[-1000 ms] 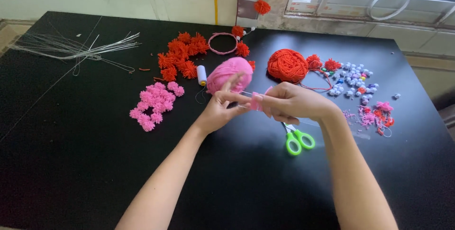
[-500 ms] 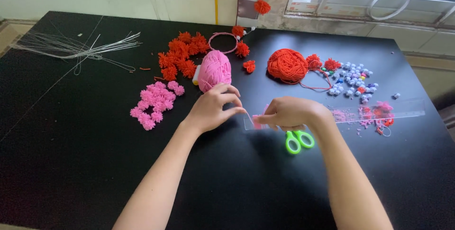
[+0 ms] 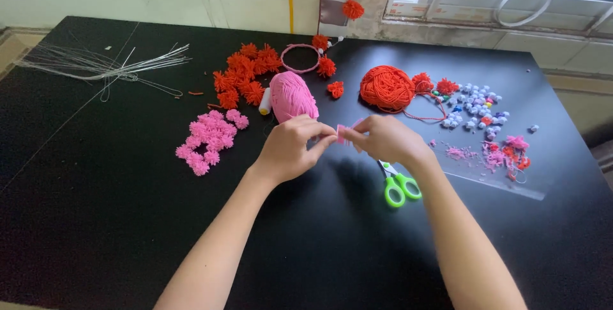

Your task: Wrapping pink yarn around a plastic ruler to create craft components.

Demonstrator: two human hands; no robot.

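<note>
Both the left hand (image 3: pixel 290 147) and right hand (image 3: pixel 383 139) are pinching a small pink yarn bundle (image 3: pixel 345 132); it is looking light, soft and easily frayed, so gripping its bound middle seems best.

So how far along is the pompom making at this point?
Done: a cluster of pink pompoms and a bigger pile of red pompoms lie finished on the black table. In hand: left hand and right hand pinch a small pink yarn piece. Left: much of the pink yarn ball remains.
</note>
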